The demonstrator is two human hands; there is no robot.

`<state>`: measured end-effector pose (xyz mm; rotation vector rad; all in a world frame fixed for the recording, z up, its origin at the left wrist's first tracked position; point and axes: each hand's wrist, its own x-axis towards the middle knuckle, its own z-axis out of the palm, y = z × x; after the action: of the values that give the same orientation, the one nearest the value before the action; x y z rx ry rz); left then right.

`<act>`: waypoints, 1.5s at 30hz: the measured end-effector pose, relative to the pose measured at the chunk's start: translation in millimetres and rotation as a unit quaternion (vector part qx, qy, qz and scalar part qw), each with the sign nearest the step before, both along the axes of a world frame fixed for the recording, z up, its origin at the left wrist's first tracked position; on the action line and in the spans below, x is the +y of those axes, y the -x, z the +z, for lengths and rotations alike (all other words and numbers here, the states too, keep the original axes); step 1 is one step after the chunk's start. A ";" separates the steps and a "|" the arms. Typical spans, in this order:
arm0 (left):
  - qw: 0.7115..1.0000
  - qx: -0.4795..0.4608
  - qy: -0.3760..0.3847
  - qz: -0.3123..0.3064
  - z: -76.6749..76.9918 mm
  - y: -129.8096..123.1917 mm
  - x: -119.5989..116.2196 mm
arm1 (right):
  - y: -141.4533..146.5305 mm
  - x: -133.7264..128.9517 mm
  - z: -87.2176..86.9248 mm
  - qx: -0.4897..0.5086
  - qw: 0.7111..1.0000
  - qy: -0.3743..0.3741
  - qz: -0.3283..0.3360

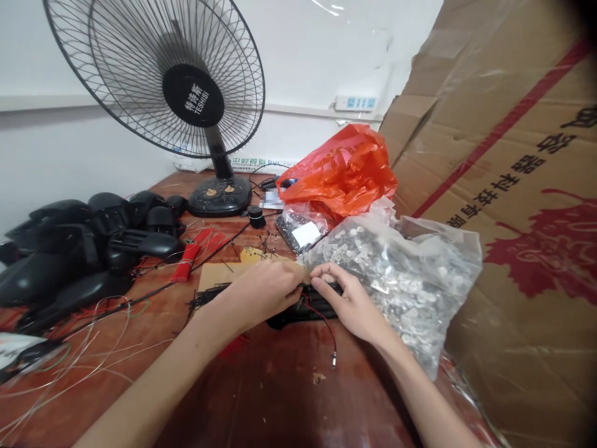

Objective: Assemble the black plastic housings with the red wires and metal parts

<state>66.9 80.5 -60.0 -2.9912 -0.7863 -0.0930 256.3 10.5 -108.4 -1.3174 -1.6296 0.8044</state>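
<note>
A black plastic part (298, 316) lies on the table under both hands, and a thin red wire (330, 325) with a small metal end runs out of it. My left hand (270, 286) is over the part with its fingers curled together; what they pinch is hidden. Close beside it, my right hand (342, 295) has thumb and index finger pressed together at the part's top edge, on something too small to make out. Behind my left hand lies brown cardboard (219, 274) with a bundle of black wires (212, 295).
Black plastic housings (93, 242) are piled at left, near red wires (187, 258) and loose pale wires. A fan (219, 196) stands behind. At right are a clear bag of metal pieces (410, 292), an orange bag (345, 171) and a large carton (527, 249).
</note>
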 end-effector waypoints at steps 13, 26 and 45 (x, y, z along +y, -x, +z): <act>1.000 -0.005 0.001 0.017 -32.3 1.7 -12.4 | 0.6 3.4 -6.8 -0.023 1.000 0.009 0.006; 0.998 -0.020 0.020 0.059 -41.0 -7.3 -17.1 | 0.3 5.0 -9.3 -0.025 0.999 0.011 -0.021; 0.950 -0.258 0.175 0.004 -30.9 14.4 -0.2 | 2.4 -0.3 -3.5 -0.028 0.999 -0.035 0.005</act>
<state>52.4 80.3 -90.9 -3.3356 -0.9375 -0.8538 253.9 10.2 -111.9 -1.2949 -1.6944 0.7156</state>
